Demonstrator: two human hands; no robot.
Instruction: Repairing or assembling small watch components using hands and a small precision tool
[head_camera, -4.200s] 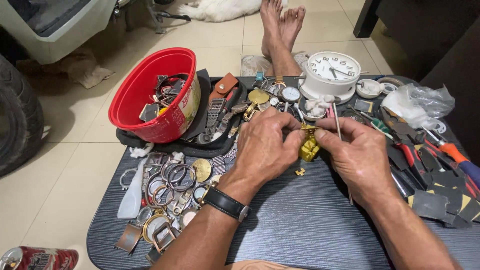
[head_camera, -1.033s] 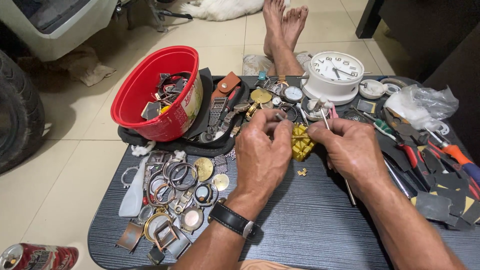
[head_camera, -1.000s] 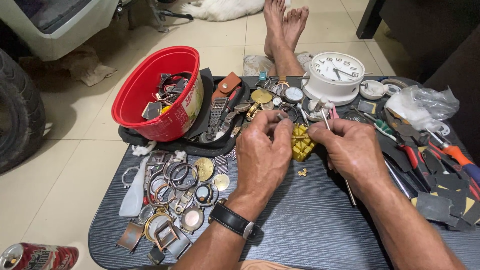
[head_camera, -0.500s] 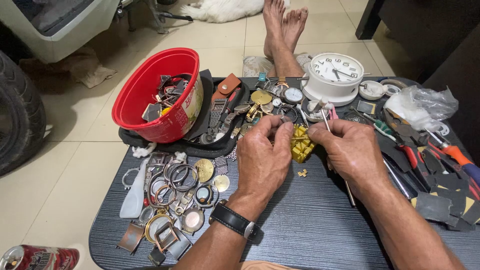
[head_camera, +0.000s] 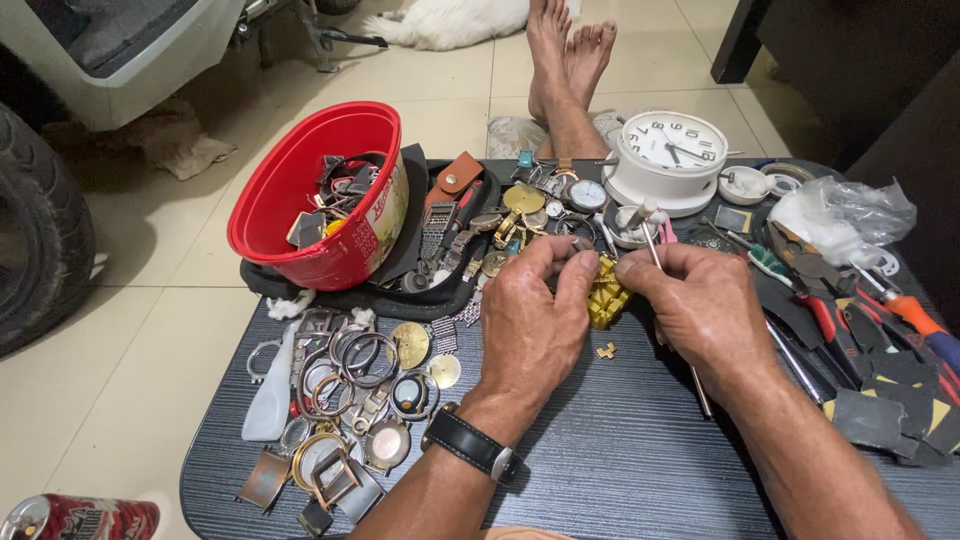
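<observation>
My left hand (head_camera: 535, 320), with a black wristwatch on its wrist, pinches the top of a gold metal watch bracelet (head_camera: 606, 298) above the dark table (head_camera: 620, 460). My right hand (head_camera: 700, 305) grips a thin metal tool (head_camera: 655, 245) whose tip meets the bracelet from the right, and its shaft runs under the palm toward the table. A small gold link piece (head_camera: 606, 350) lies loose on the table just below the bracelet.
A red bowl (head_camera: 320, 195) of watch parts sits tilted on a black tray at the back left. Watch cases and rings (head_camera: 350, 390) lie at the left, a white alarm clock (head_camera: 668, 155) behind, and pliers and screwdrivers (head_camera: 860, 330) at the right. Someone's bare feet (head_camera: 570, 55) rest beyond the table.
Since the oldest frame the bracelet has been raised and turned between my fingers. In the last second both hands have barely shifted.
</observation>
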